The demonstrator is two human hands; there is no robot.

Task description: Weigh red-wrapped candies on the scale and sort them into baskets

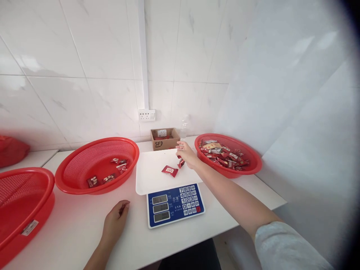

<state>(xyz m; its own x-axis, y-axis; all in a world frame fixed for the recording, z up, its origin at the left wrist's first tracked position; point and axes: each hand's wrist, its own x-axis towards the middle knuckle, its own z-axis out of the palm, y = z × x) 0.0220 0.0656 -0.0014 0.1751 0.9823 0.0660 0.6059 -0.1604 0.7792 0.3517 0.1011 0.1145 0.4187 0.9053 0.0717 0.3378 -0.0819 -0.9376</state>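
My right hand (188,153) reaches over the white weighing tray (149,176) of a scale, its fingers partly stretched and apart. Just under it are small red wrapped packets (180,163), partly hidden by the fingers. Another red packet (170,171) with a pale label lies on the tray to their left. In front, the scale's blue panel (176,205) shows lit number displays and a keypad. My left hand (116,217) rests on the white table left of the panel, fingers curled in; I see nothing held there.
A red basket (258,165) at right holds many wrapped packets. The left red basket (60,176) has several packets; another red basket (42,213) stands nearer. Behind the tray are a cardboard box (165,144) and a clear bottle (184,125), close to the tiled wall.
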